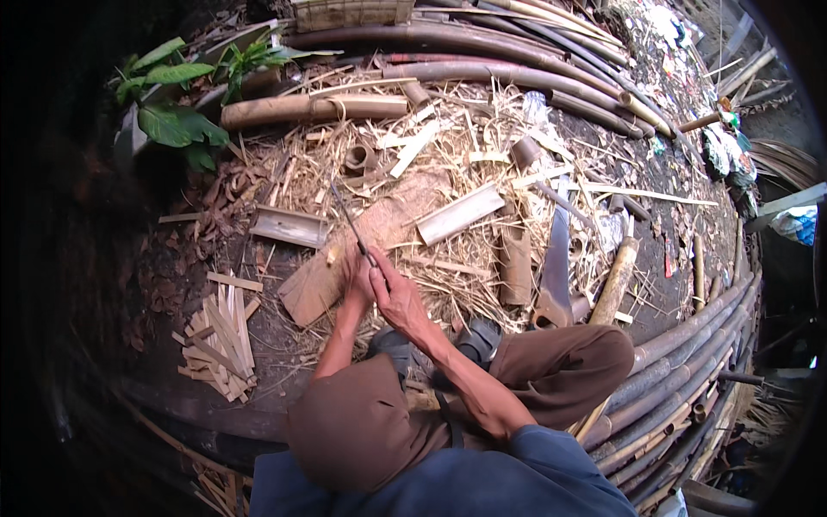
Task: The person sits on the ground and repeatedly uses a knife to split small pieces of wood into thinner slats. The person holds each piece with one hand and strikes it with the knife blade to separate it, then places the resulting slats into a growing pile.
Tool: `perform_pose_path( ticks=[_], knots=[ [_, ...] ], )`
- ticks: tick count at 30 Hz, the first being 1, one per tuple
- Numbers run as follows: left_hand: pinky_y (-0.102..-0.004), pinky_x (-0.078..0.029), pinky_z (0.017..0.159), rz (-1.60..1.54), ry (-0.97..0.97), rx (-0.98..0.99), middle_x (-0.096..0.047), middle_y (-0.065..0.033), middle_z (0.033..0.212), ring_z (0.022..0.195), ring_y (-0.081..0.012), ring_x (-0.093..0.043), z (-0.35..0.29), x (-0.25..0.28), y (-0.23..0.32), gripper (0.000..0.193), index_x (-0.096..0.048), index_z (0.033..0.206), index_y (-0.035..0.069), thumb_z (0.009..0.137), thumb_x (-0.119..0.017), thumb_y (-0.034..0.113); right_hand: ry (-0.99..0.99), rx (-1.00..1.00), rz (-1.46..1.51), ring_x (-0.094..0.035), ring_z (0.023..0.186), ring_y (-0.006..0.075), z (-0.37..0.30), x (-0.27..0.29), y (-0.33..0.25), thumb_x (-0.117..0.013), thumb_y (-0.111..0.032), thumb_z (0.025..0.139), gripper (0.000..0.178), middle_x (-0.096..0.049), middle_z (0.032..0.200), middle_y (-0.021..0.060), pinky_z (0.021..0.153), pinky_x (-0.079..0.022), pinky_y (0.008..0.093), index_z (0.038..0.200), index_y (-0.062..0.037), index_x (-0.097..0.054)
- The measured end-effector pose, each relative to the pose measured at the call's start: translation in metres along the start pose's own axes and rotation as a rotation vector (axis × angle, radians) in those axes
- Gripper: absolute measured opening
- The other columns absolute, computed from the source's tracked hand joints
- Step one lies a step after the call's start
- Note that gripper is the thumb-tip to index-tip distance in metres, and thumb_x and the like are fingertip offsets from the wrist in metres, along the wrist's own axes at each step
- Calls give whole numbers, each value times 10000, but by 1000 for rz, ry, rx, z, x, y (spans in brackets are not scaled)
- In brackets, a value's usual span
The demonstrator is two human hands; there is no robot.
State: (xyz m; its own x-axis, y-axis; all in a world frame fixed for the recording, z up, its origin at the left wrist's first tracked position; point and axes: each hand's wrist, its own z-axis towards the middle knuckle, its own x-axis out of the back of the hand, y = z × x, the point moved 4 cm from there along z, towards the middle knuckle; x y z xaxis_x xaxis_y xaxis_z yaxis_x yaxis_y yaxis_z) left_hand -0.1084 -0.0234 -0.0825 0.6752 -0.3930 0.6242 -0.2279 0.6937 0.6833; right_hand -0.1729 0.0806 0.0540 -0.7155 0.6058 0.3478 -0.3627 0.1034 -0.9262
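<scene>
The right hand (393, 291) is closed about the near end of a long, thin knife (348, 215), its fingers wrapped so that the handle is mostly hidden. The left hand (355, 276) is pressed up against it and partly covered by it; whether it grips the knife too, or pinches something else, I cannot tell. The knife lies slantwise over the wooden board (405, 205), its tip toward the board's far left; whether it touches the wood is unclear.

Right of the board, a saw (556, 258) lies among shavings (465, 293), its handle end close to the trouser leg (560, 362), which seems to cover part of it. On the board's near side, the shoes (478, 340) are partly hidden by the legs and right forearm.

Far beyond the board, a crate (353, 15) is cut off by the upper edge, and its contents cannot be made out. Just past the board's left side, a short bamboo tube (360, 160) shows a dark, hollow end. Well right of the board, a white and blue plastic bag (797, 224) is crumpled, its inside hidden.
</scene>
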Motion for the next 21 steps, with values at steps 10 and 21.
perform_pose_path(
  ticks=[10,21],
  knots=[
    [-430,-418,957,3,-74,531,-549,-243,1190,1102,-389,-538,-75,100,42,381,-503,1236,-44,882,-572,80,-134,-283,-75,-599,747,335,13,11,34,-424,-316,1014,535,-606,759,254,705,-477,406,1454,-21,-345],
    [-355,-524,797,-229,-58,649,-652,-175,1018,912,-269,-659,-93,110,60,258,-596,1113,-24,918,-569,141,-28,-178,-84,-598,657,307,12,-12,77,-418,-375,1009,581,-608,725,194,623,-463,406,1454,-11,-334]
  ],
)
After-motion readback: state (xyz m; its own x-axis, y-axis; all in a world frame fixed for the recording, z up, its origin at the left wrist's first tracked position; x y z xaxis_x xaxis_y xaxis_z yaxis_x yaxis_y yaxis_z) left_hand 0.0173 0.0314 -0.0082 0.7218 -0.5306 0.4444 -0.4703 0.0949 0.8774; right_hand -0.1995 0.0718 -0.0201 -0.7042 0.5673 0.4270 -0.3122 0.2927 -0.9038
